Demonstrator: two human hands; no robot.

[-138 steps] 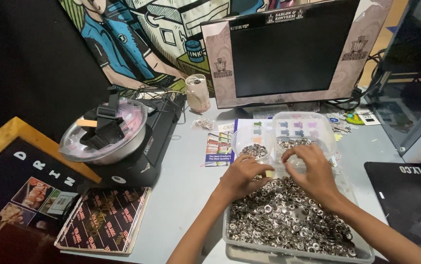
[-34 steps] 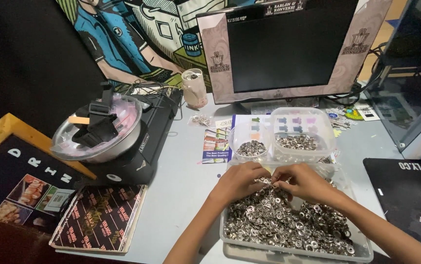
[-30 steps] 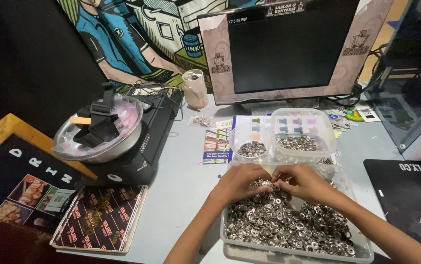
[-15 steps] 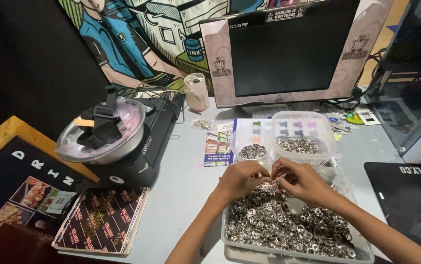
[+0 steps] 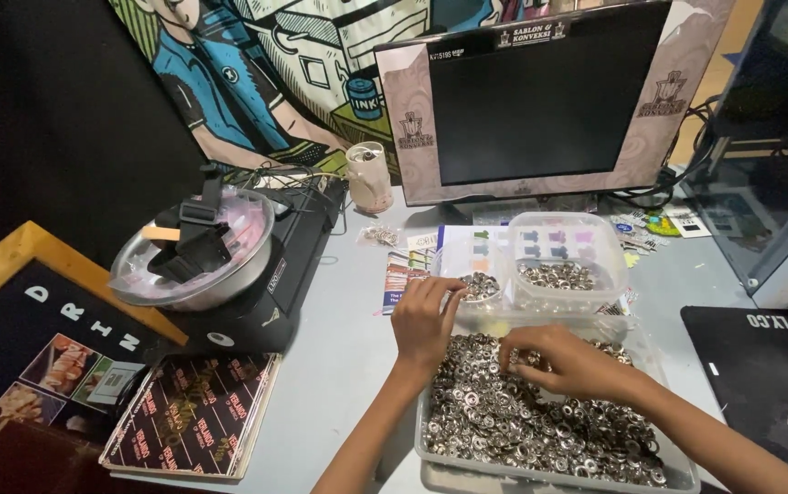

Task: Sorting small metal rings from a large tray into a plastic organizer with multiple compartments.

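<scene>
Here, two bare hands work over a large clear tray [image 5: 430,437] heaped with small silver metal rings [image 5: 522,421], set on the grey counter [image 5: 348,348] at the 6 o'clock edge of the view.

Left hand [image 5: 423,316]: positioned at the tray's 11 o'clock corner. Its fingers reach toward 1 o'clock, to the rim of a small clear tub [image 5: 478,285] that holds a shallow layer of rings. The fingertips are drawn together at that rim; whether this grip encloses a ring cannot be told.

Right hand [image 5: 569,359]: lies palm-down on the ring heap, fingers curled toward 9 o'clock. The fingertips are pinched among the rings; what the grip holds cannot be told.

Ring locations: the main heap lies directly beneath and at 6 o'clock of both hands. Two smaller lots sit at 12 o'clock of the hands.

Count:
- Hands: two.
- Large tray: one.
- Smaller clear tubs: two, the second tub [image 5: 566,265] just beside the first at its 3 o'clock, also holding rings.
- Rings: too many to count.

Surroundings: one dark monitor [image 5: 540,101] stands at 12 o'clock. One black appliance [image 5: 266,293] carrying a metal bowl [image 5: 194,252] sits at 9 o'clock. One printed booklet [image 5: 194,416] lies at 8 o'clock.
</scene>
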